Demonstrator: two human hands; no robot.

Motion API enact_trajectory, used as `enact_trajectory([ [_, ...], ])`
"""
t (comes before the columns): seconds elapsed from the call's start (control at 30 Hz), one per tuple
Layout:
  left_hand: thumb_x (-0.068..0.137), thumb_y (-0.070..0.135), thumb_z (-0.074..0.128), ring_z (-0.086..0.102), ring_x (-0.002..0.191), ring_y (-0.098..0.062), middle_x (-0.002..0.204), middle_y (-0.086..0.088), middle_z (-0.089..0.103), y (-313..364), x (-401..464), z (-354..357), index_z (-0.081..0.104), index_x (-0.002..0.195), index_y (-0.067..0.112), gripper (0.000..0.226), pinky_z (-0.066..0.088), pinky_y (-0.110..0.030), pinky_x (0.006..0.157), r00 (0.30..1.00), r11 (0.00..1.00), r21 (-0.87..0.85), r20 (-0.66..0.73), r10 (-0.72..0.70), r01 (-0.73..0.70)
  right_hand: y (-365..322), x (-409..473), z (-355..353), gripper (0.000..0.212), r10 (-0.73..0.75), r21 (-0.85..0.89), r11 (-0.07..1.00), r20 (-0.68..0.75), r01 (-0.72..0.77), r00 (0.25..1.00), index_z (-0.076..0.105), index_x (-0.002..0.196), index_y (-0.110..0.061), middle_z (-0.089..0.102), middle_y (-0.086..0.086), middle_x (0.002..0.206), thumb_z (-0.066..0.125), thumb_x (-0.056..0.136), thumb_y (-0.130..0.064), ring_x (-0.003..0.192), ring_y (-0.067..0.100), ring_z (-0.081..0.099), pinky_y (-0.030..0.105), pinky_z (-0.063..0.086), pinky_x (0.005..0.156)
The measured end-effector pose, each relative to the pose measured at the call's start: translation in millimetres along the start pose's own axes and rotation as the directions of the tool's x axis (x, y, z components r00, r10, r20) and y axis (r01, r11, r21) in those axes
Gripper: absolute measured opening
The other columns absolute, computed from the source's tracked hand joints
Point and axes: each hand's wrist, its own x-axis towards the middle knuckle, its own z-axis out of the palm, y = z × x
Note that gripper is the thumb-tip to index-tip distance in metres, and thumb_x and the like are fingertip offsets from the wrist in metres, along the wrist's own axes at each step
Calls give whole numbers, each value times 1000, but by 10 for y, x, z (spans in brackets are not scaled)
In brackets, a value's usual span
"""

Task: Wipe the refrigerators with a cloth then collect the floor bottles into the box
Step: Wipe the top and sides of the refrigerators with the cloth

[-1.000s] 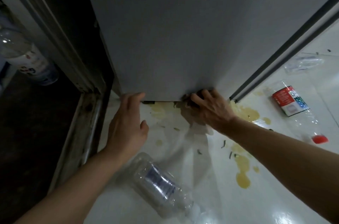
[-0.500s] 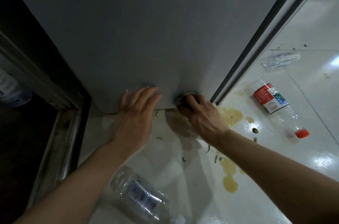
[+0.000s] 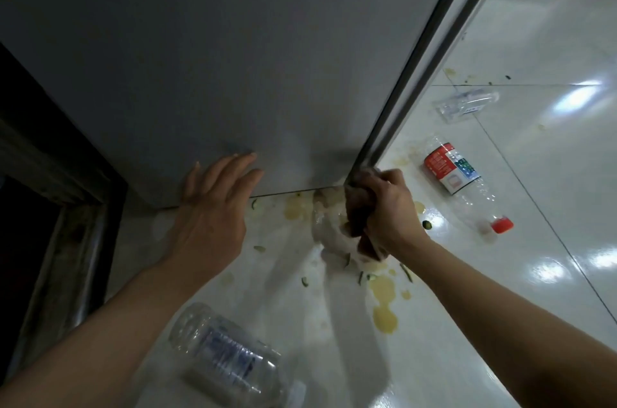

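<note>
Glossy white tiled floor. Yellowish spill stains on tiles near middle. Small green scraps scattered around stains. Dark metal door track at left edge.

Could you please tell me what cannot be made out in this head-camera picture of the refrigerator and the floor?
- Cloth: mostly covered by the right hand gripping it.
- Box: nowhere in the head view.
- Near bottle: neck end blurred near the bottom edge.
- Far clear bottle: label too small to read.
- Refrigerator: its top is cut off by the upper edge.
</note>
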Motion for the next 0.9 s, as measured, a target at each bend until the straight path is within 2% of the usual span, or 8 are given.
enact_trajectory([
  [0.07,57,-1,68,38,129,-22,141,-4,46,48,24,3,55,122,11,68,28,-53,104,1000,1000,14,-9,27,-27,35,-25,-34,28,268,230,941,-62,-248,961,62,103,-4,59,6,75,45,83,7,64,21,62,24,53,52],
  [0.17,60,-2,67,39,130,-24,141,-4,46,103,64,9,55,123,11,65,24,-52,107,998,998,32,-26,60,-59,81,17,-33,34,440,466,809,-73,-359,895,65,96,-1,64,13,88,42,79,18,87,33,63,39,55,77],
  [0.3,68,0,62,44,129,-27,140,-5,48,176,158,14,58,122,10,55,24,-53,107,993,995,32,-77,95,-93,-106,191,297,19,481,755,494,176,-431,859,56,87,1,57,16,89,46,83,17,82,30,58,35,50,70],
  [0.37,71,2,61,47,127,-29,139,-6,49,203,205,35,60,121,10,50,26,-54,106,988,994,30,-112,106,-103,-213,254,560,22,460,795,448,187,-409,868,55,86,1,57,16,83,48,79,21,77,30,58,37,51,68],
  [0.47,72,2,61,48,125,-31,138,-8,51,227,243,83,62,118,9,47,27,-56,104,981,992,14,-149,124,-123,-254,256,871,27,470,732,584,48,-351,881,56,94,4,59,16,82,52,74,22,72,27,58,34,52,64],
  [0.63,76,16,47,44,126,-31,138,-9,50,285,272,122,61,117,9,44,22,-56,105,981,991,9,-138,135,-135,-207,220,1196,27,435,681,581,203,-446,877,60,107,5,65,21,102,60,80,10,94,36,65,44,58,78],
  [0.8,72,10,52,42,128,-30,139,-7,50,285,270,117,61,118,11,47,23,-56,105,975,989,32,-166,147,-144,-67,383,800,17,538,638,661,-34,-396,842,66,78,-9,66,9,81,58,79,7,85,29,65,37,54,78],
  [0.9,68,4,58,44,129,-31,139,-7,50,341,296,107,61,117,11,49,23,-58,105,974,988,48,-162,155,-149,-15,326,543,27,490,677,655,-42,-336,870,64,62,-16,66,-2,59,67,76,7,63,19,66,28,56,63],
])
